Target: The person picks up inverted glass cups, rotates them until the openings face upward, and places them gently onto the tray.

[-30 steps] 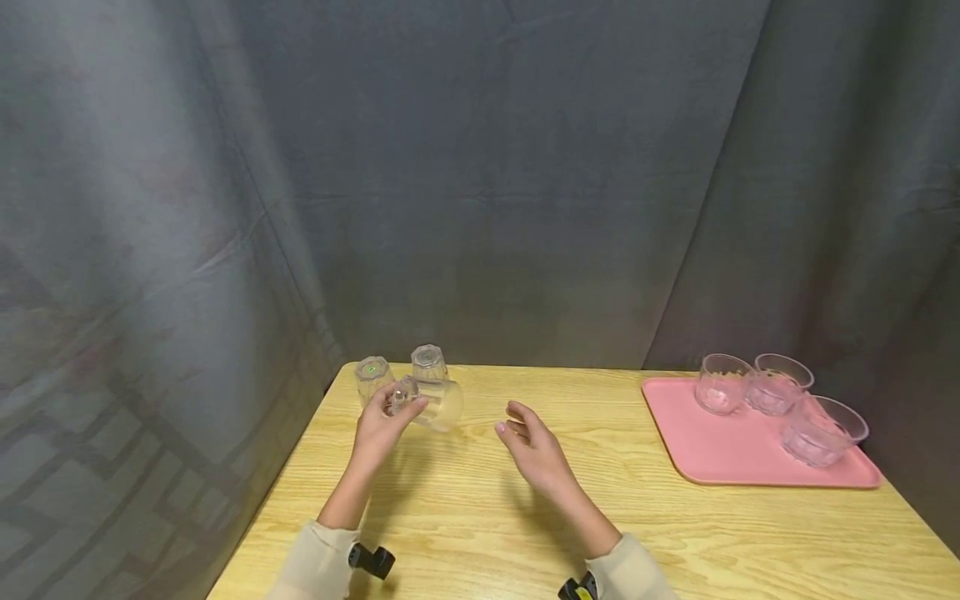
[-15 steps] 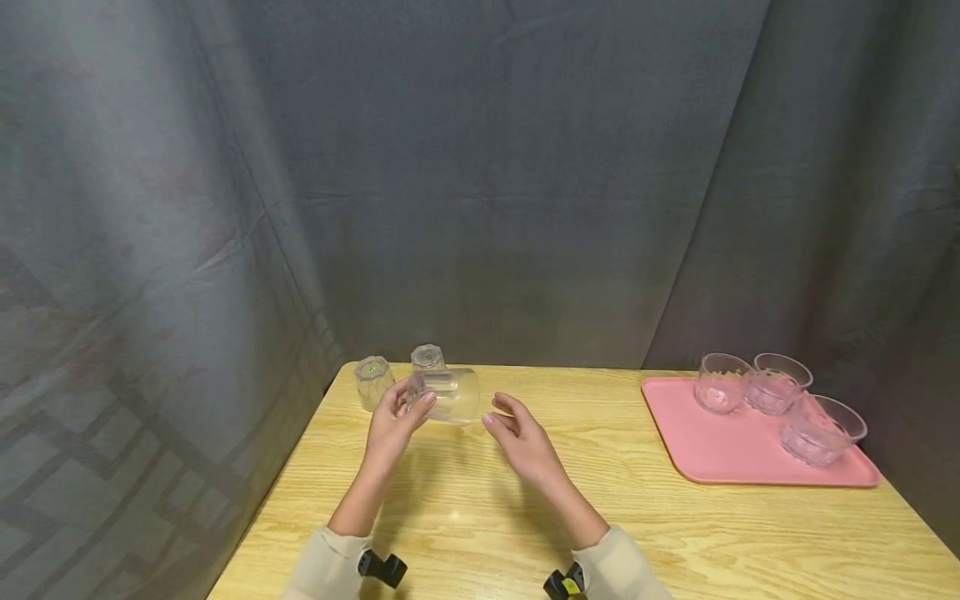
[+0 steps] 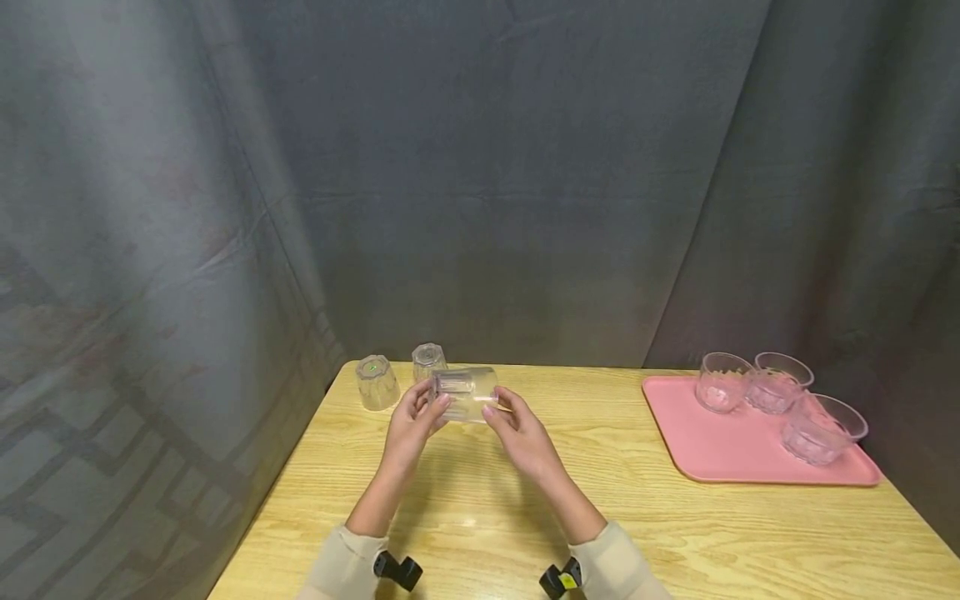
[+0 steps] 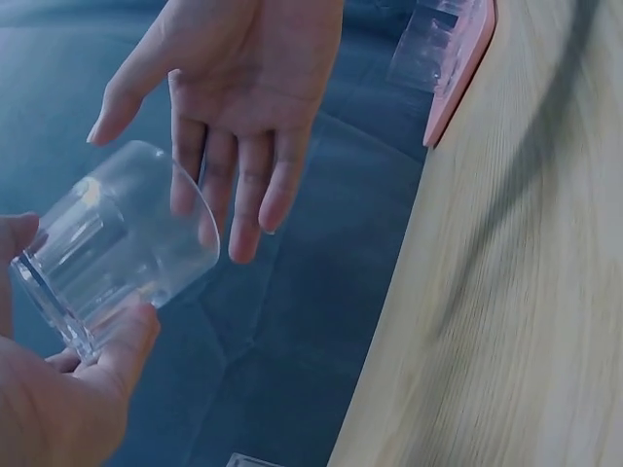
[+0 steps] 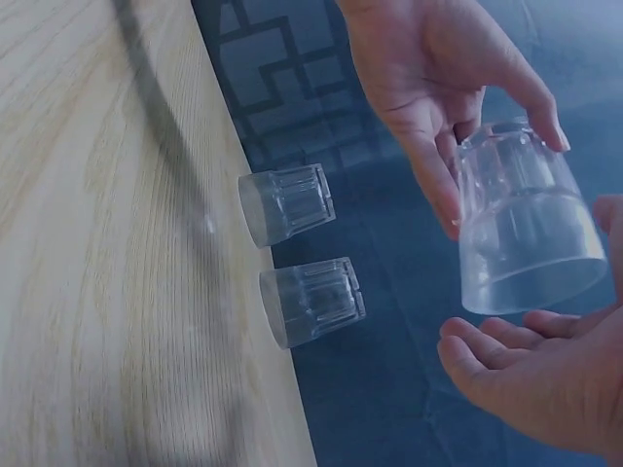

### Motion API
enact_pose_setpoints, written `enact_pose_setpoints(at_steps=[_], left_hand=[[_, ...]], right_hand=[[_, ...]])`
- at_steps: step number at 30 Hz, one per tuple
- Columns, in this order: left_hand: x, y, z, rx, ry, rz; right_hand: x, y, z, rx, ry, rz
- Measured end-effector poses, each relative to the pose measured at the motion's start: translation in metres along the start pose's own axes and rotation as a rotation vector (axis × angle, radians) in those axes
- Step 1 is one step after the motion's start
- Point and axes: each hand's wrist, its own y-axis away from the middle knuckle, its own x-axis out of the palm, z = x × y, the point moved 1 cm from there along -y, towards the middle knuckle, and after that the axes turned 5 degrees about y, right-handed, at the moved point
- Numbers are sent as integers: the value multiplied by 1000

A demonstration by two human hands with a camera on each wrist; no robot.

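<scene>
the left hand (image 3: 407,427) grips the glass (image 3: 470,395) by its base; the right hand's (image 3: 527,440) fingers stand wide, just beside its rim.

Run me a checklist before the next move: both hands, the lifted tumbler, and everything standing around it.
1. Left hand secure on the clear, faceted, glass-like tumbler: ok, fingers and thumb grip its base end.
2. Right hand gripping too: not ok, its fingers are open near the mouth.
3. Tumbler upright: not ok, tipped sideways, mouth toward the right hand.
4. Two overturned clear, faceted, glass-like tumblers steady: ok, standing on the pale wood-grain table.
5. Three clear, round, glass-like cups on the pink rectangular tray mouth-up: ok.
6. Back two cups apart: cannot tell, outlines overlap.
</scene>
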Motion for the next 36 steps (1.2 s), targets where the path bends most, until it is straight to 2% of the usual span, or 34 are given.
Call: enact_pose_setpoints(at_steps=[10, 17, 22, 27, 36], left_hand=[[8, 0, 6, 37, 107, 65], [11, 0, 8, 40, 188, 116], [12, 2, 10, 44, 194, 149], [14, 3, 12, 42, 191, 178], [16, 0, 14, 21, 167, 205]], right_hand=[[-2, 1, 0, 14, -28, -12], [-3, -1, -4, 9, -47, -21], [-5, -2, -4, -17, -111, -23], [-8, -2, -4, -8, -178, -21], [-14, -3, -5, -26, -204, -24]])
